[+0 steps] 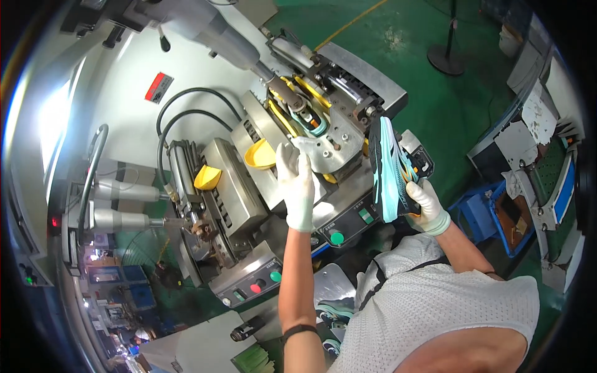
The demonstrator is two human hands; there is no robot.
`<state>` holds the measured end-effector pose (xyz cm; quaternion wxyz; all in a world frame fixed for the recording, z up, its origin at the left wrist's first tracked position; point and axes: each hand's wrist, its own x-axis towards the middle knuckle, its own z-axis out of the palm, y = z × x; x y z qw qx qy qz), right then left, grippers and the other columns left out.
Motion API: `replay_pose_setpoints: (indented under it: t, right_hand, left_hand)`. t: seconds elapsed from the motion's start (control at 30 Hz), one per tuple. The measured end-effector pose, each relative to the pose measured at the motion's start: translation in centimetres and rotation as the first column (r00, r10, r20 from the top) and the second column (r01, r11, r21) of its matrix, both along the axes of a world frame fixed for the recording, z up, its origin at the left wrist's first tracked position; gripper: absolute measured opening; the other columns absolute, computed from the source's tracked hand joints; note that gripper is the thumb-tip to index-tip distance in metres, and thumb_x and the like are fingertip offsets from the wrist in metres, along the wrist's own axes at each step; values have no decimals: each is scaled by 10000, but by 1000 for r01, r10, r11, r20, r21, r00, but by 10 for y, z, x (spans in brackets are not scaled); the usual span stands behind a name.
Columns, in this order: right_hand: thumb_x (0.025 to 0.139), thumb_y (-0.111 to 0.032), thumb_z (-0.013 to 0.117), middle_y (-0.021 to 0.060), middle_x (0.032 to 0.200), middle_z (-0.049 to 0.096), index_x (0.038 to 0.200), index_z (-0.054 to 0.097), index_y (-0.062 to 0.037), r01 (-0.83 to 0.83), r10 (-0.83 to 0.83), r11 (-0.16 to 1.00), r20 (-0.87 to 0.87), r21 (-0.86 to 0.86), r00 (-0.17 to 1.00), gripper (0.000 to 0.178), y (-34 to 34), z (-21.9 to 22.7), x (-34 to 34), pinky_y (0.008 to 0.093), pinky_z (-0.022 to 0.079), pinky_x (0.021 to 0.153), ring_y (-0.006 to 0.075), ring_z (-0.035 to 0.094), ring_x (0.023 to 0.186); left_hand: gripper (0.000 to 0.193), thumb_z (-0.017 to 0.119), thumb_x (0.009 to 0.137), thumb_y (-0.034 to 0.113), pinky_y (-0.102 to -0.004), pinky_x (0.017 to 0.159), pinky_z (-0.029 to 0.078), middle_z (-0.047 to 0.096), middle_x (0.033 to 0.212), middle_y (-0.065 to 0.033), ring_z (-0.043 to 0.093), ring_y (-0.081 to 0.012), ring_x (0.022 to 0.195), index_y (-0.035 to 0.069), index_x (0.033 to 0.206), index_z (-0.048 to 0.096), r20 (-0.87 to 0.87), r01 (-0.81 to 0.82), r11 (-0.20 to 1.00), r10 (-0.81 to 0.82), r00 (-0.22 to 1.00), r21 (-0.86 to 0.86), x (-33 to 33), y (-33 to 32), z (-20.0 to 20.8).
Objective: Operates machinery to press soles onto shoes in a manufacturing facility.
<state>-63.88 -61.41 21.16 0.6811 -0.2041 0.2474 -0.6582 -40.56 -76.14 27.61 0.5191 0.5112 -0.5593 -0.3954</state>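
My right hand (pixel 430 210), in a white glove, is closed around one end of a sneaker (pixel 388 171) with a pale teal sole. The sneaker is held upright, sole facing left, with black and orange showing along its right side. My left hand (pixel 295 177), also gloved, is raised with fingers stretched and holds nothing. It hovers in front of the steel press (pixel 339 146), near a curved metal plate. Another teal and black shoe (pixel 314 123) sits in the press under a metal ram (pixel 286 93), between yellow pads (pixel 283 118).
Yellow cups (pixel 260 155) sit on the steel blocks to the left. Control panels with a green button (pixel 337 237) and a red button (pixel 256 287) line the machine's front. More shoes (pixel 333 316) lie low beside my body. A blue crate (pixel 510 217) stands at right.
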Motion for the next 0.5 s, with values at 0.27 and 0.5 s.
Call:
replay_pose_setpoints:
  t: [0.27, 0.5]
  right_hand:
    - [885, -420, 767, 72, 1266, 621, 1379, 503, 33, 109, -70, 990, -344, 94, 936, 720, 24, 8, -35, 335, 471, 992, 160, 589, 1126]
    - [890, -256, 755, 45, 1222, 652, 1327, 569, 7, 201, -73, 959, -508, 202, 858, 543, 52, 14, -51, 327, 463, 983, 137, 598, 1102]
  left_hand:
    - [607, 623, 918, 177, -394, 1112, 375, 527, 1380, -295, 499, -392, 1323, -103, 1406, 396, 463, -210, 974, 147, 874, 88, -27, -166, -125]
    - [649, 803, 727, 188, -412, 899, 544, 693, 1089, -260, 699, -377, 1016, -86, 1249, 530, 538, -152, 980, 60, 841, 129, -61, -217, -151]
